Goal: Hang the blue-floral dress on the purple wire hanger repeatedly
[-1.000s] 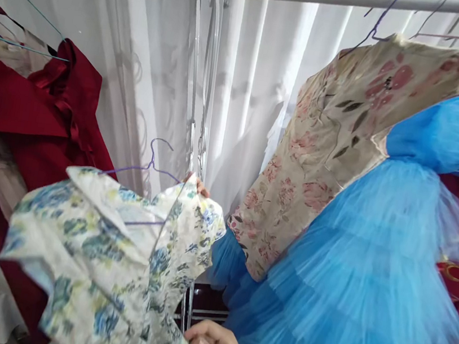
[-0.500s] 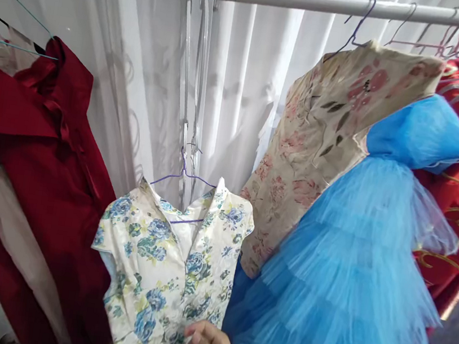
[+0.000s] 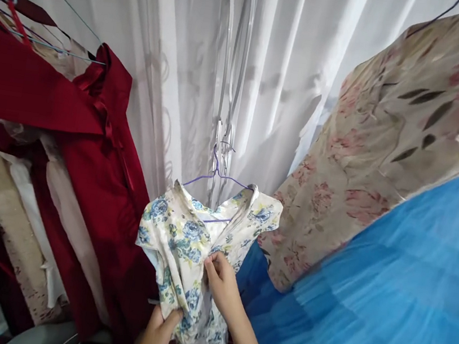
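A person's right hand (image 3: 219,280) pinches the front edge of a floral garment (image 3: 188,240) between thumb and fingertips, while the left hand (image 3: 159,330), lower and to the left, clamps the cloth at its side, thumb in front. Held at both hands, the white, cap-sleeved piece carries blue blooms with touches of green and yellow; its collar opens above the right hand, and its fabric bunches below. Higher still, a purple hanger (image 3: 215,173) spans the shoulders, though whether its hook rests on the metal post (image 3: 246,43) is hard to tell. Left of the left hand hangs a dark red garment (image 3: 94,193); right of the right hand, a beige top (image 3: 354,167) and a blue skirt (image 3: 412,271).
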